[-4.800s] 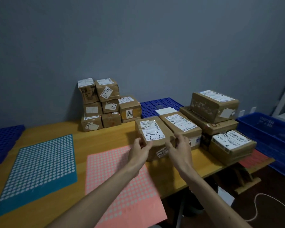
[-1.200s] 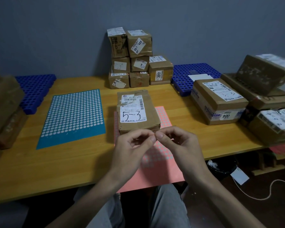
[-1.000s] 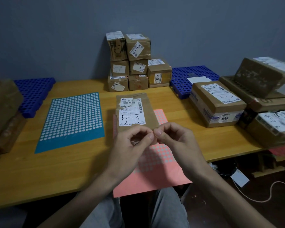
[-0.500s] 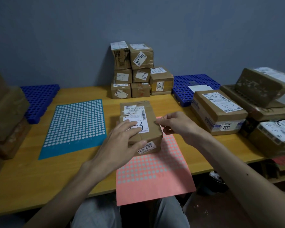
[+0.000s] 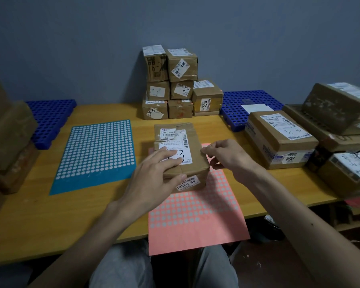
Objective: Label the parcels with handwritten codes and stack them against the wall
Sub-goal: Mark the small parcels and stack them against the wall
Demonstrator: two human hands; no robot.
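A brown parcel (image 5: 176,132) lies in the middle of the wooden table (image 5: 40,215), partly on a pink sticker sheet (image 5: 195,215). Its white label bears a handwritten code. My left hand (image 5: 154,175) rests flat on that label and hides part of the code, with the thumb on the parcel's near face. My right hand (image 5: 224,156) is at the parcel's right top edge, forefinger and thumb curled together. Anything between them is too small to see. A stack of small labelled parcels (image 5: 181,86) stands against the grey wall behind.
A blue sticker sheet (image 5: 96,154) lies left of the parcel. Larger parcels (image 5: 279,138) are piled along the table's right end, and more brown parcels (image 5: 8,132) stand at the left edge. Blue plastic grids (image 5: 50,119) (image 5: 252,98) lie at the back corners.
The parcel came from the right pile to the middle of the table. My hands then met in a pinch above the pink sheet. Now the left lies on the label and the right has moved to the parcel's edge.
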